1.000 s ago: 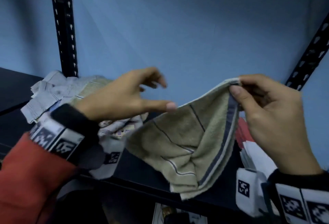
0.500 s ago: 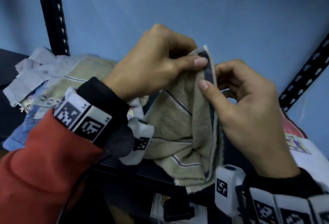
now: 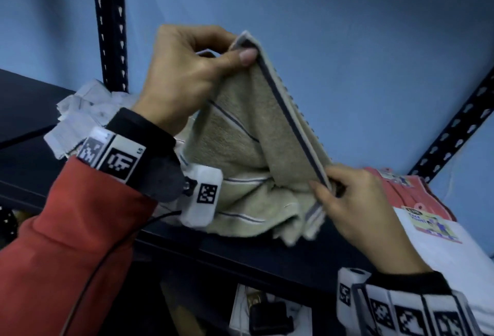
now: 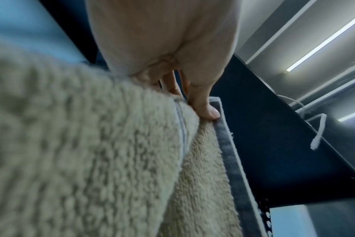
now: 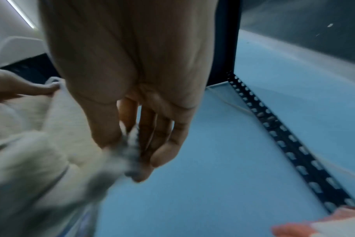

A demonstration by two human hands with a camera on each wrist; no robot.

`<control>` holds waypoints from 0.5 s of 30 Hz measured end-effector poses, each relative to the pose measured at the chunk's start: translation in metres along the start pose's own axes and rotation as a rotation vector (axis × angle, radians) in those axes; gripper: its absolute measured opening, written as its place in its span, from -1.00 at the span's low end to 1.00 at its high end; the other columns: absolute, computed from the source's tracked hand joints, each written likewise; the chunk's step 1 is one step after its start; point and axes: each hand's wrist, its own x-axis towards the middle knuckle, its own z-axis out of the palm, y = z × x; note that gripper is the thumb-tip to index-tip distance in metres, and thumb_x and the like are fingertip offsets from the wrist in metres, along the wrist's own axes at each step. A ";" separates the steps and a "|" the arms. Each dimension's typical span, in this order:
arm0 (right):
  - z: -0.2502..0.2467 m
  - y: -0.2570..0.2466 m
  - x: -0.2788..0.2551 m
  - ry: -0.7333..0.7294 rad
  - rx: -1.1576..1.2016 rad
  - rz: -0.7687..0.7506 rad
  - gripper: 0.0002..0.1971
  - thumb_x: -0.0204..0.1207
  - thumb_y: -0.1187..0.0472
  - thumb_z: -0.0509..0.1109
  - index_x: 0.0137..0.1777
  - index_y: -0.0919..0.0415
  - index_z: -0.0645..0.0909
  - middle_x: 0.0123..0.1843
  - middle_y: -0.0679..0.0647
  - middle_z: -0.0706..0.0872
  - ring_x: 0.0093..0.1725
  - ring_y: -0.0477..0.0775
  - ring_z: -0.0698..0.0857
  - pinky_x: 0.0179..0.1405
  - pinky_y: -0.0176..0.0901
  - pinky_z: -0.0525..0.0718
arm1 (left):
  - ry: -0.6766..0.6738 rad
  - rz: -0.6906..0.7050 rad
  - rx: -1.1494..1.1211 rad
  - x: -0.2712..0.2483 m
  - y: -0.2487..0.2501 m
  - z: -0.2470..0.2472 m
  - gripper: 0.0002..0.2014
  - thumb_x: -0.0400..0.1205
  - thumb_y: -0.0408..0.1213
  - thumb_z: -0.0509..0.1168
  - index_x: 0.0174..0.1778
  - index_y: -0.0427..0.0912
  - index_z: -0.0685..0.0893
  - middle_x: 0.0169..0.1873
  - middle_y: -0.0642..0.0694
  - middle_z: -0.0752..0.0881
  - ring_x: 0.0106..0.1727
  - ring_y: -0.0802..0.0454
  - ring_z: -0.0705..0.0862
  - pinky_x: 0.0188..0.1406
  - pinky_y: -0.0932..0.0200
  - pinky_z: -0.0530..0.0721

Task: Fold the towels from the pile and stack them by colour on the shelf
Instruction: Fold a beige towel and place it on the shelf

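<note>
Beige striped towel [image 3: 240,132] held up above the dark shelf [image 3: 267,258], lower folds resting on it. Left hand [image 3: 181,79] pinching the top corner; right hand [image 3: 358,207] pinching the blue-bordered edge lower down. Red towel [image 3: 411,188] stacked to the right, crumpled pile [image 3: 80,111] behind left.

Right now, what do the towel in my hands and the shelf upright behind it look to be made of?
Towel: looks like beige looped terry cloth, probably cotton; the left wrist view shows fuzzy pile and a flat-woven grey border with a white edge.
Upright: likely dark painted metal, smooth, with rows of punched slots.
</note>
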 end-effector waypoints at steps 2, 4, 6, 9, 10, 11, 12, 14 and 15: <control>-0.011 0.016 -0.004 -0.019 -0.044 0.071 -0.87 0.48 0.32 0.57 -0.29 0.18 0.77 -0.45 -0.11 0.64 -0.36 -0.08 0.55 -0.34 -0.36 0.46 | 0.096 -0.029 -0.007 0.004 -0.008 -0.016 -0.93 0.54 -0.26 0.58 -0.21 -0.07 0.81 -0.40 0.18 0.78 -0.26 0.19 0.71 -0.23 0.18 0.70; -0.025 0.025 -0.009 -0.019 -0.038 0.151 -0.90 0.47 0.31 0.61 -0.09 0.11 0.88 -0.23 -0.08 0.84 -0.27 -0.21 0.65 -0.20 -0.63 0.48 | 0.109 -0.083 -0.008 0.005 -0.018 -0.029 -0.93 0.55 -0.23 0.57 -0.19 -0.09 0.81 -0.36 0.15 0.78 -0.22 0.13 0.73 -0.16 0.02 0.73; -0.034 0.033 -0.013 -0.084 -0.064 0.195 -0.84 0.47 0.28 0.62 -0.14 -0.04 0.86 -0.17 -0.10 0.87 -0.20 -0.08 0.73 -0.14 -0.51 0.57 | 0.039 -0.146 0.008 0.003 -0.024 -0.031 -0.92 0.55 -0.19 0.56 -0.18 -0.08 0.83 -0.31 0.05 0.77 -0.21 0.09 0.73 -0.16 -0.06 0.71; -0.036 0.035 -0.018 -0.276 -0.065 0.231 -0.77 0.45 0.18 0.63 -0.33 -0.14 0.71 -0.28 -0.21 0.79 -0.23 -0.17 0.73 -0.08 -0.11 0.68 | -0.109 -0.152 0.037 -0.005 -0.023 -0.011 -0.93 0.52 -0.19 0.58 -0.19 -0.08 0.84 -0.31 0.05 0.79 -0.24 0.17 0.71 -0.24 0.12 0.65; -0.036 0.031 -0.017 -0.261 0.001 0.208 -0.84 0.43 0.10 0.65 -0.27 -0.10 0.72 -0.21 -0.24 0.79 -0.16 -0.19 0.74 -0.02 -0.06 0.69 | -0.174 -0.127 0.052 -0.009 -0.019 0.000 -0.91 0.52 -0.21 0.58 -0.16 -0.12 0.86 -0.30 0.01 0.81 -0.23 0.17 0.69 -0.24 0.15 0.62; -0.036 0.023 -0.016 -0.200 0.108 0.188 -0.85 0.39 0.00 0.65 -0.17 -0.07 0.71 -0.10 -0.25 0.79 -0.06 -0.19 0.75 0.03 -0.05 0.69 | -0.248 -0.091 0.070 -0.013 -0.015 0.013 -0.89 0.52 -0.23 0.59 -0.13 -0.18 0.87 -0.27 -0.04 0.83 -0.22 0.19 0.68 -0.20 0.15 0.62; -0.037 0.013 -0.014 -0.116 0.230 0.169 -0.75 0.37 -0.10 0.62 -0.06 -0.06 0.70 0.00 -0.24 0.79 0.06 -0.18 0.76 0.09 -0.07 0.67 | -0.324 -0.052 0.093 -0.017 -0.012 0.026 -0.87 0.52 -0.25 0.60 -0.09 -0.22 0.88 -0.25 -0.06 0.85 -0.22 0.22 0.68 -0.17 0.16 0.63; -0.036 -0.010 -0.009 0.020 0.440 0.088 -0.62 0.40 -0.16 0.59 0.15 -0.06 0.68 0.15 -0.16 0.80 0.22 -0.11 0.76 0.19 -0.07 0.66 | -0.459 0.014 0.141 -0.029 -0.006 0.050 -0.86 0.51 -0.24 0.61 -0.07 -0.18 0.88 -0.23 -0.04 0.87 -0.24 0.27 0.72 -0.15 0.17 0.66; -0.036 -0.021 -0.008 0.062 0.502 0.043 -0.65 0.45 -0.09 0.59 0.20 -0.06 0.70 0.14 -0.13 0.82 0.22 -0.08 0.77 0.21 -0.09 0.68 | -0.505 0.037 0.159 -0.034 -0.004 0.061 -0.87 0.51 -0.23 0.61 -0.07 -0.14 0.87 -0.26 -0.05 0.86 -0.25 0.21 0.76 -0.17 0.17 0.68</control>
